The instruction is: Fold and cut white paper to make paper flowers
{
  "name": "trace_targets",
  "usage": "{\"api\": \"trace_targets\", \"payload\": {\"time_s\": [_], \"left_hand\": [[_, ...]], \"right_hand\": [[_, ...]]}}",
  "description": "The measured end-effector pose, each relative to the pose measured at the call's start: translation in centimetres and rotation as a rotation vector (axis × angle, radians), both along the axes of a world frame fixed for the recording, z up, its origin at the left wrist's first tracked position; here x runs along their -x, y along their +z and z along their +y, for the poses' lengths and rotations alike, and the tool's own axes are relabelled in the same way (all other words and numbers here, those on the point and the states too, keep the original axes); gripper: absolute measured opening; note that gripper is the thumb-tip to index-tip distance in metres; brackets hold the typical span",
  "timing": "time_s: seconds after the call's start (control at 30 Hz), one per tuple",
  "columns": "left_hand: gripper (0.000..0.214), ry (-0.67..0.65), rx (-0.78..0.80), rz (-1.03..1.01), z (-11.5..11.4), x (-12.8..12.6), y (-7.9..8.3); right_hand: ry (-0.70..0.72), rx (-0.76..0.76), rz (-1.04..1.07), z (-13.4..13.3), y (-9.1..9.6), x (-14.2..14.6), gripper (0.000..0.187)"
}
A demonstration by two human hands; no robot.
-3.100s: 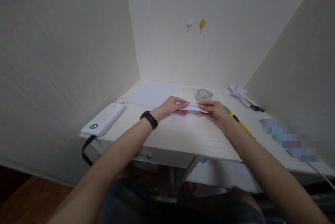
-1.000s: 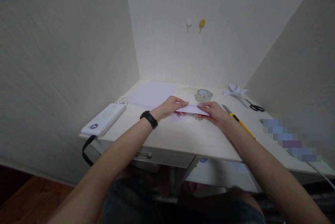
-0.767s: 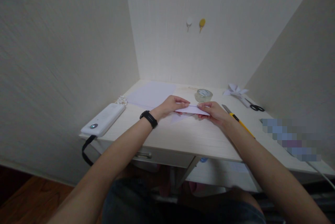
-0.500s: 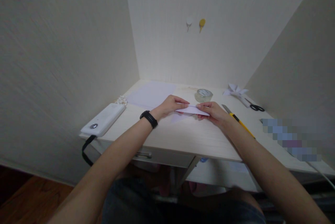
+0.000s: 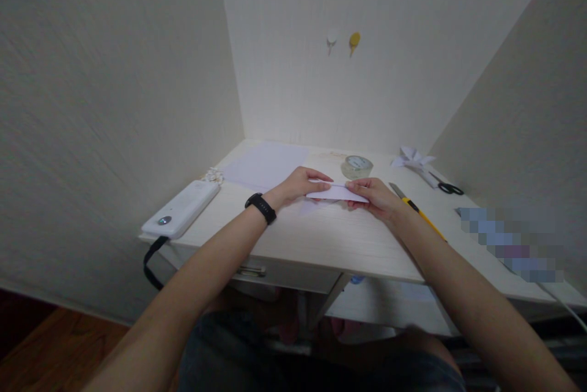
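Between my two hands is a small white sheet of paper (image 5: 338, 192), its far edge folded over in a narrow strip. My left hand (image 5: 306, 185) pinches the left end, thumb on top and fingers behind. At the right end my right hand (image 5: 369, 194) grips the paper the same way, with fingertips partly showing underneath. The paper is held just above the white desk (image 5: 316, 239). Below it a pale patch, perhaps paper or a shadow, shows on the desk top.
White paper (image 5: 266, 164) lies at the back left, near a white device (image 5: 181, 210) with a black strap. A roll of clear tape (image 5: 356, 166) stands behind my hands. To the right are a yellow box cutter (image 5: 424, 219), black-handled scissors (image 5: 449, 188) and a white paper pinwheel (image 5: 413, 158).
The paper has tilted slightly, so a little more of its near face shows. Both hands keep their grip in almost the same place.
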State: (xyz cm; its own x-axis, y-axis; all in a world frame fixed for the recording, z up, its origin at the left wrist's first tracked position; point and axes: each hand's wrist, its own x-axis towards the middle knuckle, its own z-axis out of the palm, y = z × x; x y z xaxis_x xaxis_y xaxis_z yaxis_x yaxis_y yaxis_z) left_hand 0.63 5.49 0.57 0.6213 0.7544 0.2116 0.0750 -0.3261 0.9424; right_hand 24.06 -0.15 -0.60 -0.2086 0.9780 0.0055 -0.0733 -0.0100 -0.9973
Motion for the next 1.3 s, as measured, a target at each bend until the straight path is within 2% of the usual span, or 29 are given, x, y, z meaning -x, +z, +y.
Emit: {"api": "trace_targets", "payload": {"time_s": [0.2,0.43,0.67,0.77,0.93,1.3], "left_hand": [[0.046,-0.074,0.126,-0.044,0.20,0.10,-0.09],[0.040,0.057,0.050,-0.026,-0.10,0.06,0.62],[0.031,0.038,0.035,0.019,0.50,0.46,0.43],[0.026,0.011,0.120,-0.015,0.44,0.25,0.34],[0.021,-0.034,0.384,-0.174,-0.03,-0.26,0.36],[0.014,-0.057,0.441,-0.266,-0.41,-0.16,0.71]], "right_hand": [[-0.025,0.050,0.055,0.07,0.03,-0.30,0.039],[-0.078,0.096,0.067,0.10,0.35,-0.62,0.021],[-0.060,0.109,0.078,0.18,0.24,-0.80,0.019],[-0.053,0.102,0.078,0.26,0.10,-0.80,0.021],[-0.087,0.082,0.083,0.12,0.22,-0.62,0.020],[-0.055,0.025,0.075,-0.07,0.36,-0.20,0.028]]}}
